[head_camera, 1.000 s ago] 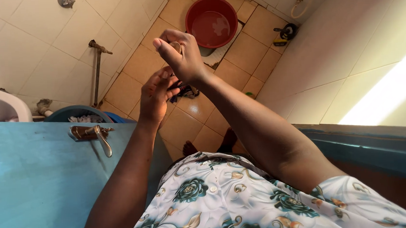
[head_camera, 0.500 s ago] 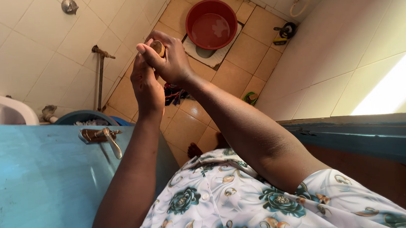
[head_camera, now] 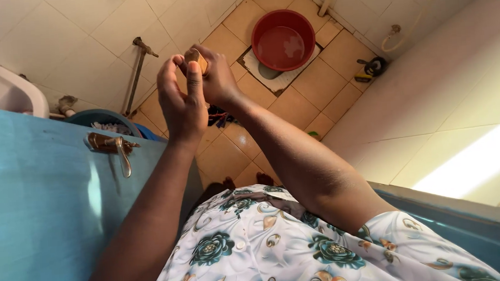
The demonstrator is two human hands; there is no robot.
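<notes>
Both my hands are raised in front of me over a tiled bathroom floor. My right hand point(head_camera: 218, 77) pinches a small brown block point(head_camera: 195, 56) at its fingertips. Beside it, my left hand point(head_camera: 182, 103) has its fingers curled up against the same block, thumb and forefinger touching it. What the block is cannot be told. Below my forearms hangs my floral white and teal garment point(head_camera: 256, 244).
A red basin point(head_camera: 283, 40) holding water sits on the floor beyond my hands. At left stands a blue door point(head_camera: 29, 217) with a brass handle point(head_camera: 114, 146). Behind it are a white basin point(head_camera: 10, 91), a blue bucket point(head_camera: 103, 118) and a pipe point(head_camera: 137, 69). A white tiled wall runs along the right.
My hands have come together and risen; a second ago the right hand was above the left, now both fingertips meet on the brown block.
</notes>
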